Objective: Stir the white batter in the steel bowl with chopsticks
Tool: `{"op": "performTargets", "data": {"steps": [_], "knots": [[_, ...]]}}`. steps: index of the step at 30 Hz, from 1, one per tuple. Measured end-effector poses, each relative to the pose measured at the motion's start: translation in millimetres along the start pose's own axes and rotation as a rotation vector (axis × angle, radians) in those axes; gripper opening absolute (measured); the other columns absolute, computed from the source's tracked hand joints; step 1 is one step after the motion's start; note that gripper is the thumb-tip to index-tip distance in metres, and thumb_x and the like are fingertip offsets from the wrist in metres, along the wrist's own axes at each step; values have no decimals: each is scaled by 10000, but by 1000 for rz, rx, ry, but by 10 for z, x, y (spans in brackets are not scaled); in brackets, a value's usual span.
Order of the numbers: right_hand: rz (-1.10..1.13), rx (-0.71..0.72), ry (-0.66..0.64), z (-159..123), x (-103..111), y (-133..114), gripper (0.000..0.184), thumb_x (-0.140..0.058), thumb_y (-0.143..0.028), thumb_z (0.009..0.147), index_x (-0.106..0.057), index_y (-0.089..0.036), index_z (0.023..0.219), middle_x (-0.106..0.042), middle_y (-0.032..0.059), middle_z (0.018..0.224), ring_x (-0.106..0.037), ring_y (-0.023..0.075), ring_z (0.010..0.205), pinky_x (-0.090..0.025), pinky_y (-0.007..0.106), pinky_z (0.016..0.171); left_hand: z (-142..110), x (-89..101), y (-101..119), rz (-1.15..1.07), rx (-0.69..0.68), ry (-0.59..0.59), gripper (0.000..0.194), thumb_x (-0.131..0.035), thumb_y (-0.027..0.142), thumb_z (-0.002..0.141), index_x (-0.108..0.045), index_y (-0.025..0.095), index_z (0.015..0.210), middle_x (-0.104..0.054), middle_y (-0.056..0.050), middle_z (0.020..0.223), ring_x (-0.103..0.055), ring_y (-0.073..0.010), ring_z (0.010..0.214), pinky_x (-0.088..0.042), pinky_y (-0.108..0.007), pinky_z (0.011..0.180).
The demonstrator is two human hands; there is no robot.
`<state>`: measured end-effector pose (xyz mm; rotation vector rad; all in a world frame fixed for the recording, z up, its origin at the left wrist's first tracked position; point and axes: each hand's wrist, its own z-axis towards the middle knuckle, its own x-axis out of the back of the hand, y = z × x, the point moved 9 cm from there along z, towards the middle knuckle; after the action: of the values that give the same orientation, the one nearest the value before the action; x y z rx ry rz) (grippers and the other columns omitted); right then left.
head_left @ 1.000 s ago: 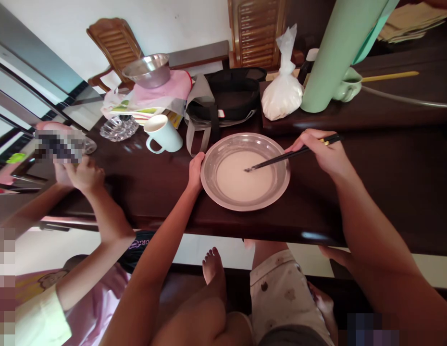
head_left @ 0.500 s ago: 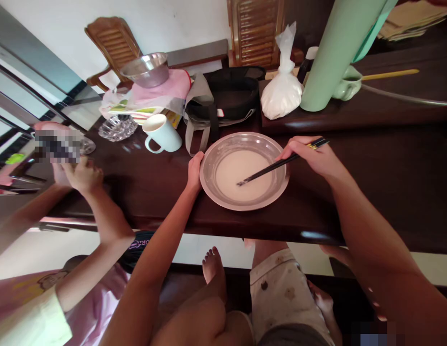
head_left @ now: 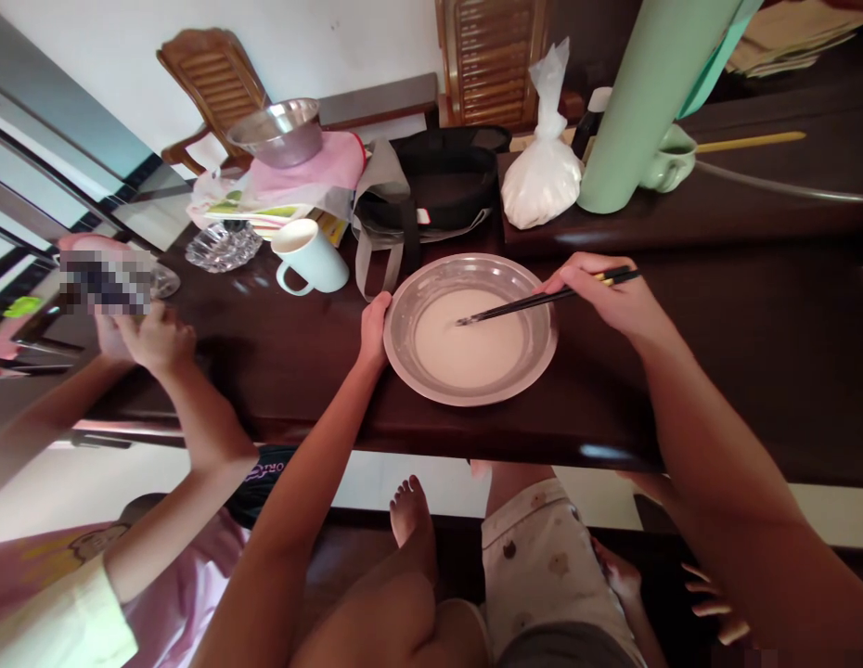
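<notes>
A wide metal bowl point(head_left: 471, 394) rests on the dark table, holding a pale, milky liquid point(head_left: 466, 357). At its left rim, my left hand point(head_left: 376, 329) is closed on the edge. My right hand point(head_left: 605, 289) grips a pair of black chopsticks point(head_left: 521, 304) with gold bands near the upper ends. Their tips dip into the liquid around the middle of the bowl. Just beyond my left hand stands a white mug point(head_left: 312, 258) with its handle toward me.
Behind the bowl are a grey and black bag point(head_left: 431, 190), a tied bag of white powder point(head_left: 541, 186) and a tall green cylinder point(head_left: 633, 111). A glass dish point(head_left: 224, 247) and a steel basin point(head_left: 278, 134) stand at left. Another person's hands point(head_left: 157, 339) hold a blurred object there.
The chopstick tips have moved away from me through the liquid, from nearer the front of the bowl toward its middle. My left hand stays on the rim.
</notes>
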<state>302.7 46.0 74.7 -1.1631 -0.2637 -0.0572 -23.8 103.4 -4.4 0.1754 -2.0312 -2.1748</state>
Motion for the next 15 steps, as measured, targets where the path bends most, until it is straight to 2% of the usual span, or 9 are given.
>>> {"op": "performTargets", "data": {"steps": [3,5,8,12,15], "knots": [[52,20,69,-2,89,3,308,-597,-379,909,-738,-238,674,-733,21,707,-694,190,721,-514,347,752,-5,-8,-12,-17,6,-10,364,-555,280,840,-367,202,538,-347,44,552,-314,-95,532,-336,-219,517],[65,2,1,0,10,11,313,-583,-371,919,-736,-223,689,-732,21,704,-692,177,715,-517,332,752,-12,-11,-15,-35,13,-9,361,-559,273,840,-370,201,541,-350,44,551,-317,-95,530,-338,-217,516],[-2,-10,-83,-3,-100,1,261,-582,-356,922,-750,-221,776,-756,28,808,-706,178,825,-522,322,806,-15,-5,-24,-49,23,3,352,-564,272,836,-379,202,545,-350,47,554,-320,-93,524,-342,-217,517],[8,20,56,2,61,-14,274,-588,-358,920,-744,-241,726,-754,25,781,-706,181,786,-524,331,793,-2,7,-57,-48,39,9,349,-578,295,826,-387,203,549,-361,47,562,-335,-93,522,-351,-218,527],[47,14,3,2,15,-12,312,-572,-364,929,-741,-242,697,-746,31,736,-700,181,744,-527,339,779,0,3,-63,-50,42,3,354,-576,299,824,-378,204,547,-355,47,566,-329,-92,522,-346,-219,525]]}}
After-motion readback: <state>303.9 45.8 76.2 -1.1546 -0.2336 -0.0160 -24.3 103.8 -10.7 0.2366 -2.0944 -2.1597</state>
